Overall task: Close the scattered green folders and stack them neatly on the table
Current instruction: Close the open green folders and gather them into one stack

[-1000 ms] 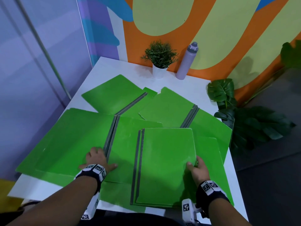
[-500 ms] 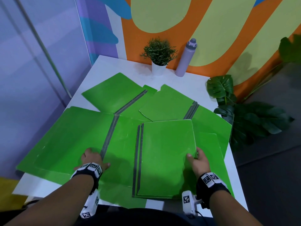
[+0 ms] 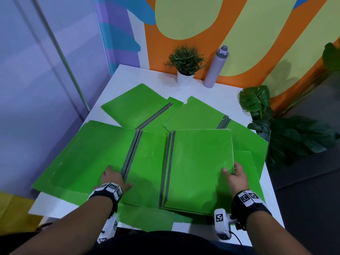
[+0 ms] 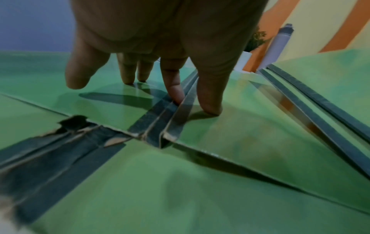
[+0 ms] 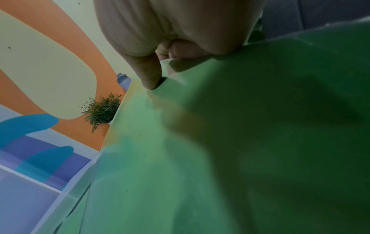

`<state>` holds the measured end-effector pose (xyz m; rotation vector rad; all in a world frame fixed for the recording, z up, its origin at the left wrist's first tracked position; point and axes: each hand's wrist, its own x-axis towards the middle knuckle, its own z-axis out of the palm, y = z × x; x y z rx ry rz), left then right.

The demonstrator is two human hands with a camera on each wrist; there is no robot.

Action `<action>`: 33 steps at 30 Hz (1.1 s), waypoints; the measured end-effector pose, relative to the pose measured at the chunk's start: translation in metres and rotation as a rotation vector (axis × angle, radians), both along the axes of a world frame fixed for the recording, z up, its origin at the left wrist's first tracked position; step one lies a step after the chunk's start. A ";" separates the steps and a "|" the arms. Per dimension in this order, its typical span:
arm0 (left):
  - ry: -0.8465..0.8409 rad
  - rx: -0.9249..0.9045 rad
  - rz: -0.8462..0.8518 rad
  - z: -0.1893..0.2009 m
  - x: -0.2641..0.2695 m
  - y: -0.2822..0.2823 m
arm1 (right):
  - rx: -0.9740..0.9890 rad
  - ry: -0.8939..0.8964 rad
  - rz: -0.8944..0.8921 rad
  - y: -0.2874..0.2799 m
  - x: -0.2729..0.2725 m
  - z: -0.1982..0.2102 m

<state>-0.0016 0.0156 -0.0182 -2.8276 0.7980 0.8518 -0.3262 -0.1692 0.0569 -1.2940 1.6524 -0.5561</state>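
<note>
**Folders spread, both hands down**

I see the white surface (image 3: 127, 76) under overlapping green folders. The open folder (image 3: 88, 155) lies flat, near left. The closed folder (image 3: 200, 168) lies near right. My left hand (image 3: 112, 178) rests straight fingers (image 4: 174, 93) at its grey spine. My right hand (image 3: 237, 174) pinches the closed folder's right edge.

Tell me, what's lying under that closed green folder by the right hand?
Under the closed folder, gripped at its edge by the right hand, more green covers stick out: an open folder leftward, another sheet rightward. Anything beneath its middle is covered.
</note>
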 end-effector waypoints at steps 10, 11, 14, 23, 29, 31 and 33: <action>0.010 -0.434 0.216 0.049 0.013 -0.009 | -0.002 -0.083 -0.073 0.001 0.005 0.007; -0.004 -0.531 0.227 0.064 0.017 -0.013 | -0.002 -0.099 -0.088 -0.001 0.004 0.009; -0.084 -0.718 0.192 0.118 0.021 -0.018 | -0.008 -0.127 -0.120 -0.008 0.003 0.016; 0.072 -1.049 0.224 0.162 0.026 -0.009 | 0.039 -0.369 -0.129 -0.011 0.026 0.035; 0.582 -0.808 0.213 0.124 -0.013 -0.002 | 0.106 -0.361 -0.056 -0.008 0.041 0.028; 0.697 -0.779 0.189 0.109 -0.020 -0.002 | 0.162 -0.357 -0.018 -0.003 0.042 0.023; 0.795 -0.733 0.187 0.094 -0.025 -0.004 | 0.196 -0.356 0.002 0.002 0.043 0.017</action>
